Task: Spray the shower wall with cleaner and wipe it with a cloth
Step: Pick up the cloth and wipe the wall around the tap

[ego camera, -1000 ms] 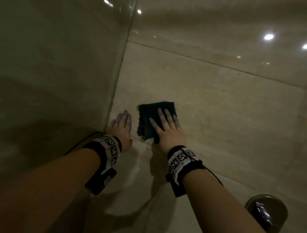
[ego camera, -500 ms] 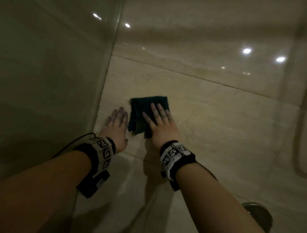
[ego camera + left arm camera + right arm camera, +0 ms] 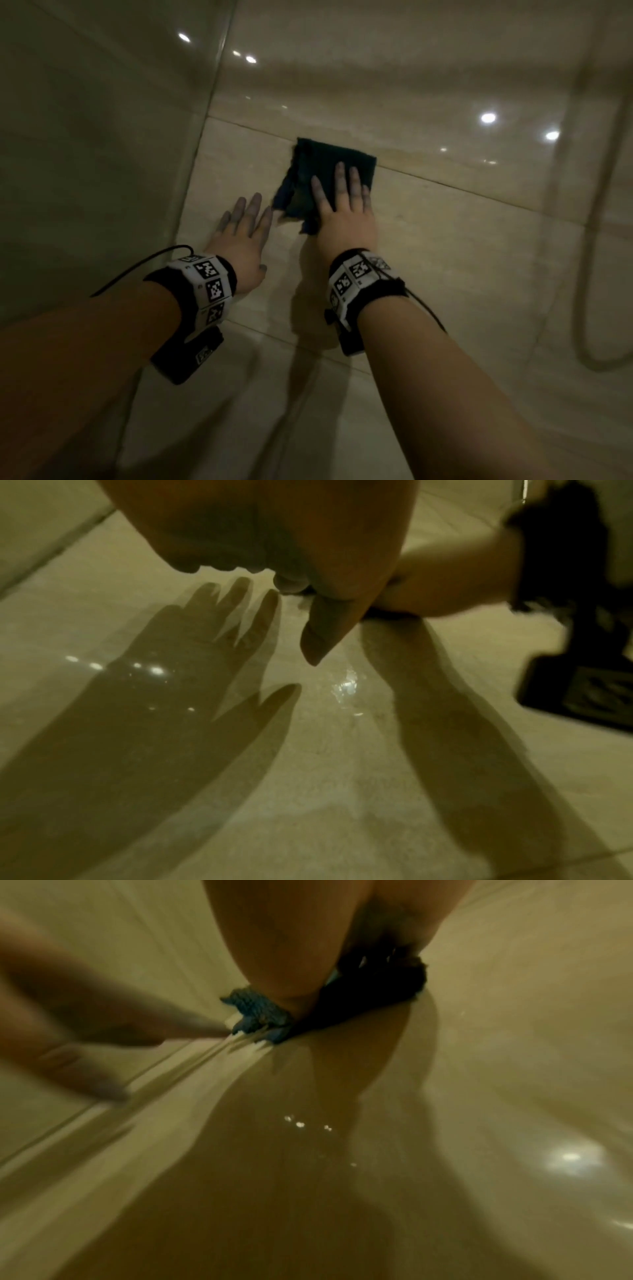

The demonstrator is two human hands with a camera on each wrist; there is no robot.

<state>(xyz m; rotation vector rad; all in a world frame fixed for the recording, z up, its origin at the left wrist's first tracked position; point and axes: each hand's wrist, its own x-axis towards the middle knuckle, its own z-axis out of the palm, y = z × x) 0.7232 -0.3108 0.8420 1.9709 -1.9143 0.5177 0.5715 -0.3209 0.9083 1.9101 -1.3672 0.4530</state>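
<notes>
Fingers (image 3: 352, 186) of the right hand (image 3: 346, 219) lie straight and flat on the dark cloth (image 3: 329, 171), pressing it against the shower wall (image 3: 462, 257) just above the middle of the frame. Just left of it, the left hand (image 3: 239, 240) rests on the tile with fingers (image 3: 251, 210) straight and spread, holding nothing, its fingertips just beside the cloth's lower edge.

Cloth (image 3: 318, 171) lower half hidden (under right hand (image 3: 346, 219)).

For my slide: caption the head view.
Right hand presses dark cloth flat against tiled shower wall; left hand braces beside it.
</notes>
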